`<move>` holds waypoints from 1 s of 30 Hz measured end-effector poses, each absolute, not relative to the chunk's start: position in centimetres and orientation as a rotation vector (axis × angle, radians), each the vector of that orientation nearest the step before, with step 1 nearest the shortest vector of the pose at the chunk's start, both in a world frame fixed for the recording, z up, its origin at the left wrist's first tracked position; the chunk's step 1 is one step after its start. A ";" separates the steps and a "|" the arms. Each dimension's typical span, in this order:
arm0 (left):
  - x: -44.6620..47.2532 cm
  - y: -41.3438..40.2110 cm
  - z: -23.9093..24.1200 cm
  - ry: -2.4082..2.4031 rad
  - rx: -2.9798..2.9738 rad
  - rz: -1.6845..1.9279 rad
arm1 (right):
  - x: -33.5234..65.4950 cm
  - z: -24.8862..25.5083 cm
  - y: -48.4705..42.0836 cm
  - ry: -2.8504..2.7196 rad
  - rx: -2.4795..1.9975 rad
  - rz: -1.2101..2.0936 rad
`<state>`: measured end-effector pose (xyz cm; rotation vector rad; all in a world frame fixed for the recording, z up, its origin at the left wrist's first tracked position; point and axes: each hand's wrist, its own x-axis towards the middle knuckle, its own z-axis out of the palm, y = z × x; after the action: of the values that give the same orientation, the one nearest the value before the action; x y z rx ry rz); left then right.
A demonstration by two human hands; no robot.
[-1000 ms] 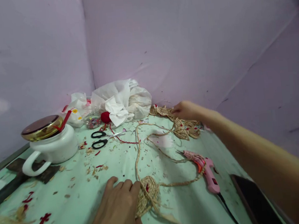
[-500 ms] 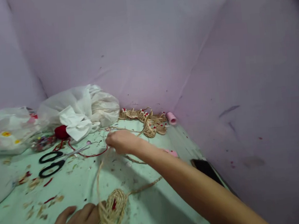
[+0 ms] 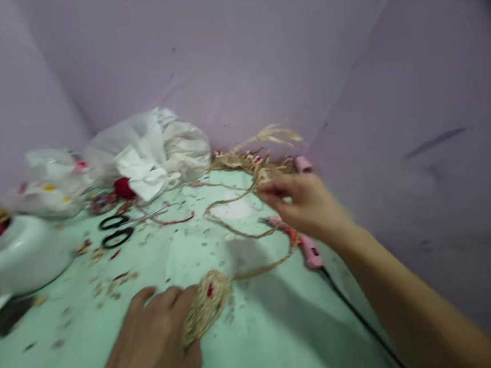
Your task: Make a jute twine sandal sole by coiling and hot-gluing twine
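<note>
Jute cord (image 3: 259, 268), coarse and hairy, trails in loose loops over the mint surface (image 3: 263, 343). It runs from the oval coil (image 3: 205, 308) at lower centre, pressed down by the flat left hand (image 3: 151, 341), to the right hand (image 3: 307, 201) at centre right, which pinches it. Handling it well likely means pinning the coil firmly and keeping slack off the smooth pink plastic glue gun (image 3: 305, 247).

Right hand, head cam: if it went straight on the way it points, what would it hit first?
Probably the heap of woven jute pieces against the wall, just beyond the right hand, which pinches the jute cord. The frame is blurred, so depth is uncertain.
</note>
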<state>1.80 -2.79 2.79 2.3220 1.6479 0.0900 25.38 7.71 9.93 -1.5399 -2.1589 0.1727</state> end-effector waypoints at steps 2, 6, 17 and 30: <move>1.9 -2.8 3.5 1.611 2.276 0.083 | 24.1 6.6 3.3 -2.218 -1.293 0.489; 1.8 -2.9 3.8 1.593 2.261 0.102 | 22.8 2.6 -1.4 -2.326 -1.105 0.498; 1.9 -3.4 3.0 1.477 2.361 0.156 | 21.9 2.3 -0.9 -2.021 -1.419 0.492; 1.8 -3.6 4.0 1.498 2.201 0.158 | 13.1 5.7 9.4 -2.457 -1.777 0.754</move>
<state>1.84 -3.57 4.01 2.2015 1.4982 0.1584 13.10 9.41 5.70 -1.7765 -2.4568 0.7538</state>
